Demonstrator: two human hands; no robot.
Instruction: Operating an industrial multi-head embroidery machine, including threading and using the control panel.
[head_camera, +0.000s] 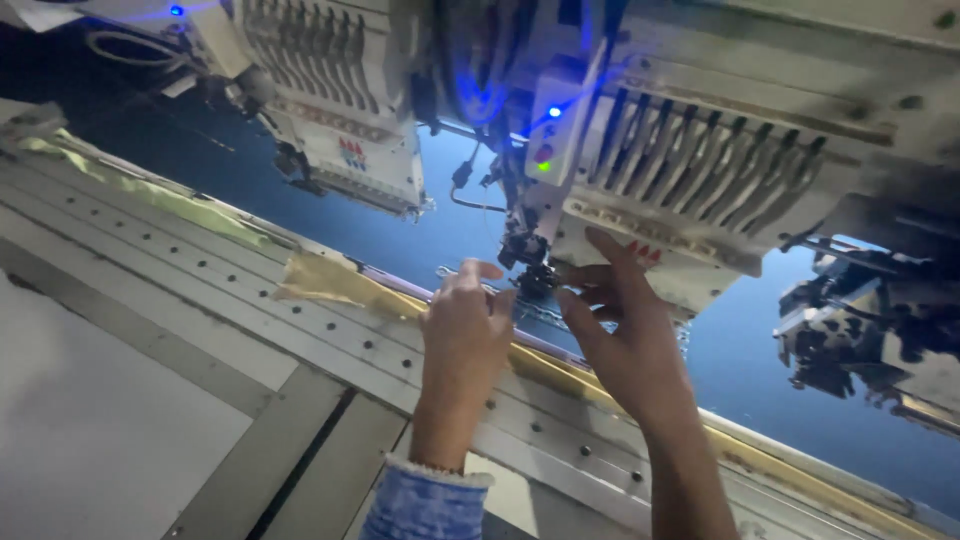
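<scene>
Fingers (600, 272) of the right hand (625, 335) are seen spread and loosely curved, their tips brought up to the needle assembly (528, 262) of the nearest embroidery head (690, 170); whether anything thin is pinched between them cannot be told. Fingers of the left hand (465, 330) are curled inward, with the thumb raised toward the same needle assembly from its left side, and it cannot be told whether a thread is gripped. A blue knitted sleeve (425, 505) is worn on the left forearm, well below the needle assembly.

The needle assembly is found at the lower left corner of that embroidery head, just above dark blue fabric (440, 235) which is stretched flat beneath the machine. A row of dark slotted levers (700, 160) is set across the head's white front, up and to the right of the needle assembly. Small blue and green lights (545, 135) are lit on a panel directly above it. A second embroidery head (340, 110) is mounted farther left of the needle assembly, and a third, dark one (860, 330) is seen to its right. A gold-coloured frame edge (340, 285) runs diagonally below the needle assembly, bordered by a grey metal tabletop (150, 300) dotted with screws.
</scene>
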